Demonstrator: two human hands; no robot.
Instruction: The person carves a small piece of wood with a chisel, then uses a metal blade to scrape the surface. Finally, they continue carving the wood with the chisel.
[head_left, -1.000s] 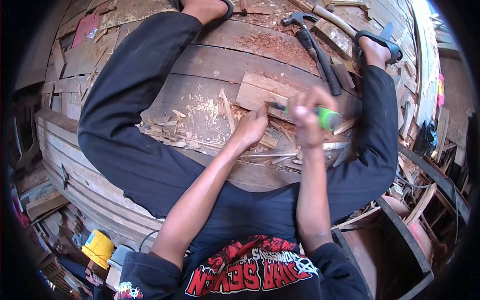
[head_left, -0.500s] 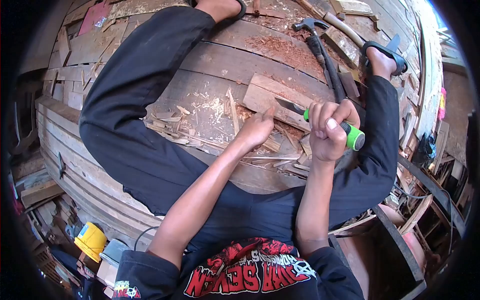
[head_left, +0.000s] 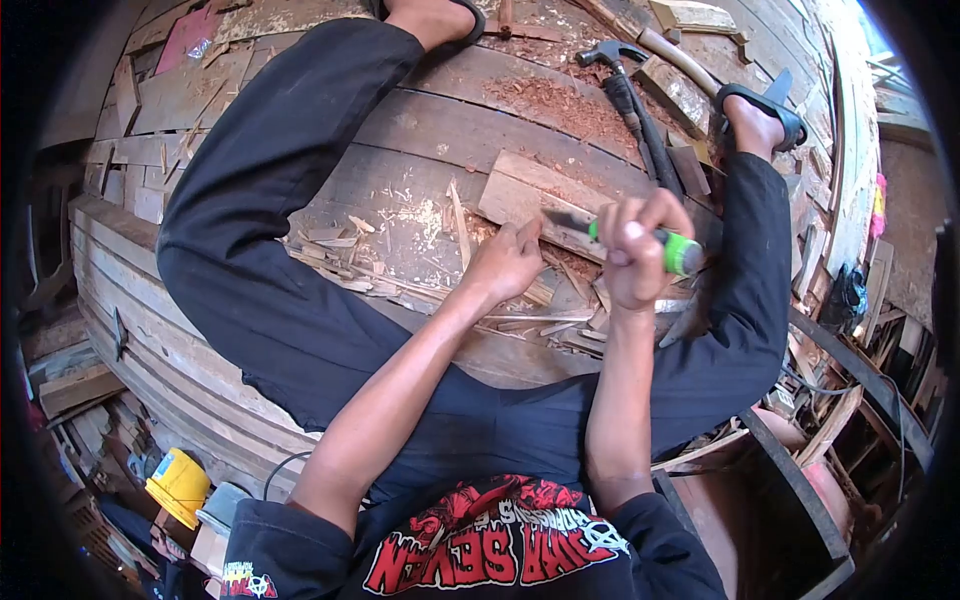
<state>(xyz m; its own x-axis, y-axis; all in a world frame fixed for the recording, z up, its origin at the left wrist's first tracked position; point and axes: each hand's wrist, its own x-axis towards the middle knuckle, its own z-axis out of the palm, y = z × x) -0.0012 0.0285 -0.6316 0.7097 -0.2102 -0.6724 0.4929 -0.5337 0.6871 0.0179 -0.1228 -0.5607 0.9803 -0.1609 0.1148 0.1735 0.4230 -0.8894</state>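
Note:
My right hand [head_left: 640, 250] is wrapped round the green and black handle of a chisel [head_left: 683, 254]. The chisel's dark blade points left, over a short wooden board [head_left: 530, 186] on the floor. My left hand [head_left: 505, 264] is closed at the near edge of that board, close to the blade tip. Whatever its curled fingers pinch is hidden. Thin wood splinters [head_left: 460, 222] and offcuts lie around both hands.
A claw hammer [head_left: 625, 95] lies on the plank floor beyond the board, beside a wooden block [head_left: 676, 92]. Reddish shavings [head_left: 555, 105] are scattered there. My legs stretch out on both sides. Stacked planks [head_left: 180, 330] are at left, with a yellow bucket [head_left: 180, 485] behind.
My right hand has moved slightly left with the chisel, and the handle's end has tipped. My left hand stays by the board with its fingers slightly shifted.

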